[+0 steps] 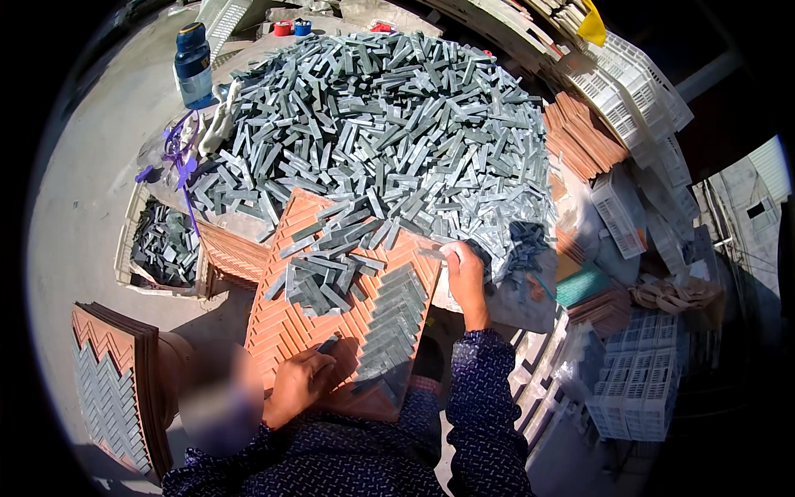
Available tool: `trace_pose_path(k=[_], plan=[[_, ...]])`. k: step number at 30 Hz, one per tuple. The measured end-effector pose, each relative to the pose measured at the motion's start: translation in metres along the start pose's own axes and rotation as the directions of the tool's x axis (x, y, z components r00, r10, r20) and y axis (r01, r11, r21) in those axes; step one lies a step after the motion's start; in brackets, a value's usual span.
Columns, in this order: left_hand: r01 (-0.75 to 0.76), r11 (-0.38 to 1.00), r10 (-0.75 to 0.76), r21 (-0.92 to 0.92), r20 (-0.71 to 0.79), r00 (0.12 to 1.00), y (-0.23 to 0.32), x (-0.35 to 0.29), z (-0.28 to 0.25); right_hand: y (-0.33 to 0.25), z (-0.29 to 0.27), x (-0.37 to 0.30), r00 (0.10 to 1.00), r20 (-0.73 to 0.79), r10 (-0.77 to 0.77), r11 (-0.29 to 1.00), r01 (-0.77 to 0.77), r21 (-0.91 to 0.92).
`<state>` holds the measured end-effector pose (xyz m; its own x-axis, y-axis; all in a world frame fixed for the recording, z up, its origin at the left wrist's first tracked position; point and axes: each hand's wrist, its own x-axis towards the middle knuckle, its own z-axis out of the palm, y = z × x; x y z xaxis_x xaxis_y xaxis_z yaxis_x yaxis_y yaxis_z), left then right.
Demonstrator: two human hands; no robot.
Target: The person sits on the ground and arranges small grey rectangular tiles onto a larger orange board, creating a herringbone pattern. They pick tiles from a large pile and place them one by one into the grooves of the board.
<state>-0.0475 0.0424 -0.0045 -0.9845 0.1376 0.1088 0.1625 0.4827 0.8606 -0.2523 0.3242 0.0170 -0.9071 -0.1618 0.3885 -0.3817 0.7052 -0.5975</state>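
Observation:
An orange herringbone mould tray lies tilted in front of me, its near end by my lap. Grey stone strips fill the grooves along its right side in a zigzag. Loose strips are heaped on its upper middle. Over the tray's lower left, my left hand is closed, pinching a small dark stone strip. At the upper right edge, my right hand grips a pale stone strip between thumb and fingers. Beyond the tray rises a large pile of stone strips.
Stacked trays with set strips stand at the left, near a white crate of dark pieces. A blue bottle and white gloves flank the pile. More orange trays and white crates are at the right.

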Motion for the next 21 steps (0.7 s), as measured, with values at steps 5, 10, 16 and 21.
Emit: trace_pose_path(k=[5, 10, 16, 21], plan=[[-0.025, 1.000, 0.025, 0.001, 0.019, 1.000, -0.002, 0.002, 0.004, 0.011, 0.000, -0.018, 0.983, 0.035, 0.179, 0.977, -0.182, 0.114], [-0.002, 1.000, 0.002, -0.001, 0.035, 0.999, -0.002, 0.003, 0.003, 0.005, 0.005, -0.021, 0.946, 0.030, 0.323, 0.886, -0.314, 0.343], [-0.008, 1.000, 0.007, 0.012, 0.057, 0.998, -0.002, 0.003, 0.003, -0.005, 0.010, -0.004, 0.985, 0.080, 0.152, 0.945, -0.168, 0.279], [-0.015, 1.000, 0.015, -0.010, 0.053, 0.998, -0.001, 0.004, 0.004, -0.004, 0.018, 0.007, 0.986, 0.098, 0.132, 0.968, -0.150, 0.203]])
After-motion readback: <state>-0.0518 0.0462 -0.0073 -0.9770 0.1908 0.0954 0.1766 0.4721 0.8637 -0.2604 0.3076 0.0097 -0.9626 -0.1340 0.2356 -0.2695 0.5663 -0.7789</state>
